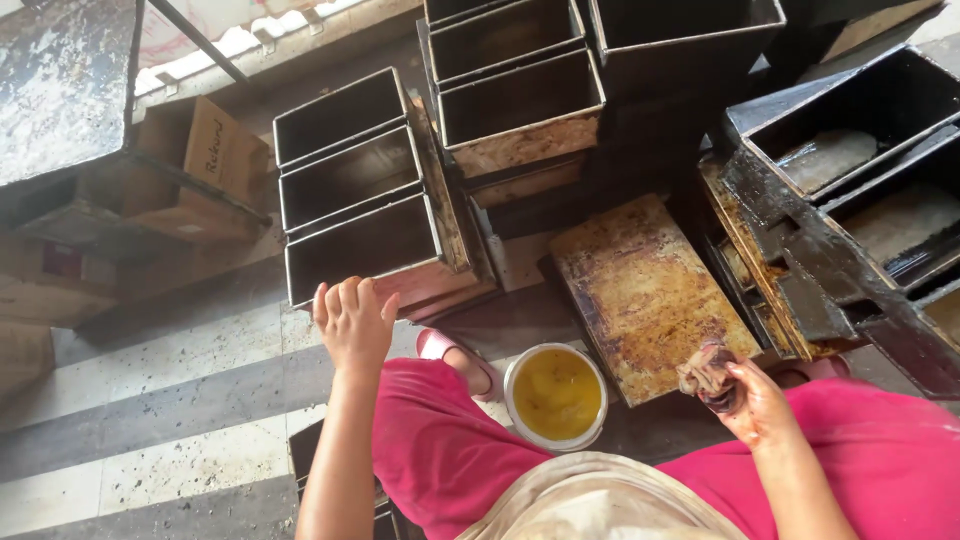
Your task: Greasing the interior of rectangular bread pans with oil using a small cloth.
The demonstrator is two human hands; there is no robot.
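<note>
My left hand (352, 318) reaches forward with its fingers together, touching the near edge of the nearest dark metal loaf tin (362, 244) in a joined row of three. My right hand (752, 402) grips a greasy brown rag (706, 371) above the corner of a flat rusty baking lid (648, 292). Between my knees sits a small white bowl (555, 396) of yellow oil. I am seated low, in pink trousers, one foot in a pink slipper (440, 346).
More stacked loaf tins (520, 105) stand at the back centre and blackened tin sets (850, 150) lie at right. A cardboard box (205, 150) sits under a worn metal table (60, 80) at left. The floor is striped stone.
</note>
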